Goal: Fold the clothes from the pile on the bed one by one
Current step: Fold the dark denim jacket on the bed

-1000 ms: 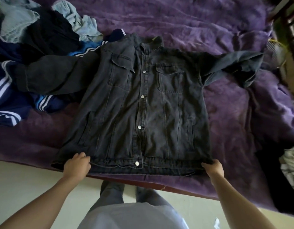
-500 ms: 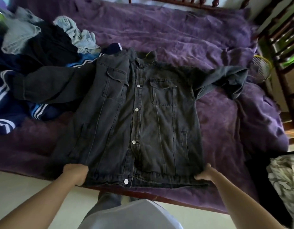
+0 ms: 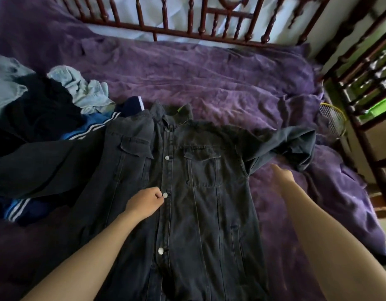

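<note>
**Dark jacket spread flat on the bed, one hand at its snaps**

Head view: A dark denim jacket (image 3: pixel 205 203) lies front-up in the middle of the purple bedspread (image 3: pixel 209 72), collar toward 12 o'clock, hem running out of the picture at 6 o'clock. Its front is closed, with pale snap buttons down the placket. One sleeve (image 3: pixel 42 166) stretches out to 9 o'clock and lies over the edge of the clothes pile (image 3: pixel 46 118), a heap of black, pale blue and striped navy garments at 9 to 10 o'clock. The other sleeve (image 3: pixel 292 146) is bent and crumpled at 2 o'clock.

The left hand (image 3: pixel 144 203) rests on the jacket's chest at the centre, its fingers curled, knuckles just beside the middle snap (image 3: pixel 165 195); whether it pinches the cloth cannot be told. The right hand (image 3: pixel 282 174) is blurred, fingers stretched out flat and holding nothing, over the bedspread at 3 o'clock, just below the crumpled sleeve.

A turned wooden bed rail (image 3: pixel 187 25) runs along 12 o'clock. A yellow-rimmed racket (image 3: pixel 333 118) lies off the bed's edge at 2 o'clock, beside dark wooden slats (image 3: pixel 372 83).
</note>
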A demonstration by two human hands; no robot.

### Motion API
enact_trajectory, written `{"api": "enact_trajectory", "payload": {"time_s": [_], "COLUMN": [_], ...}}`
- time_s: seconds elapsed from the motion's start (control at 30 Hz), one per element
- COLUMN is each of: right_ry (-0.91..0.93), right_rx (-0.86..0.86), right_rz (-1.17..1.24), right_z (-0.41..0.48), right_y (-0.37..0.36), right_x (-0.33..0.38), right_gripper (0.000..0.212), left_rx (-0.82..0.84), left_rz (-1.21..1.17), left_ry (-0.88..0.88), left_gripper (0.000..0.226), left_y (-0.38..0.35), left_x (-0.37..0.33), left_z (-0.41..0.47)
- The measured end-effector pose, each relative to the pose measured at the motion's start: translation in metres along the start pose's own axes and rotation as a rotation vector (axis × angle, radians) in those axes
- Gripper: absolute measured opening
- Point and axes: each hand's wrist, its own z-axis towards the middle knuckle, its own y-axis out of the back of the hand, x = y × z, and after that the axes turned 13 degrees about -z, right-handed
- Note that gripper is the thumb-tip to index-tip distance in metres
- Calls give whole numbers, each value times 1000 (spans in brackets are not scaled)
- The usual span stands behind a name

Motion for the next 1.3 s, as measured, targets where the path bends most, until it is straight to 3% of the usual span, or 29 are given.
{"api": "enact_trajectory", "payload": {"time_s": [0.1,0.3,0.47,0.57,0.67,0.8,0.87,0.97,1.07,1.17,1.23,1.3], "right_ry": [25,-85,-51,19,86,252,391,709,1034,1186,1284,1259], "right_rx": [-61,-266,-226,-244,-312,-466,-465,-474,-556,-598,-499,-145], "right_rz": [-48,-372,-478,-362,-193,197,224,-55,-314,-533,-702,-797], "right_z": [33,95,136,151,139,77,30,-57,-139,-207,-234,-246], "right_y": [1,23,37,43,57,94,115,129,108,58,21,-9], "right_x": [9,9,10,6,-2,7,18,32,40,37,29,17], "right_gripper": [29,38,40,34,14,24,19,21,18,22,25,26], "left_rx": [-10,-71,-97,-80,-65,-59,-57,56,315,554,663,683], "left_rz": [-165,-317,-380,-387,-389,-489,-604,-801,-1120,-1328,-1447,-1574], "left_ry": [-15,-17,22,43,49,46,45,37,132,258,281,330], "left_gripper": [12,13,12,12,12,17,17,15,25,41,52,60], "left_y": [14,24,21,18,19,22,22,18,6,-14,-26,-28], "left_x": [-11,-16,-15,-15,-18,-38,-60,-102,-136,-138,-124,-103], "left_z": [35,91,108,104,94,73,60,33,-6,-37,-49,-56]}}
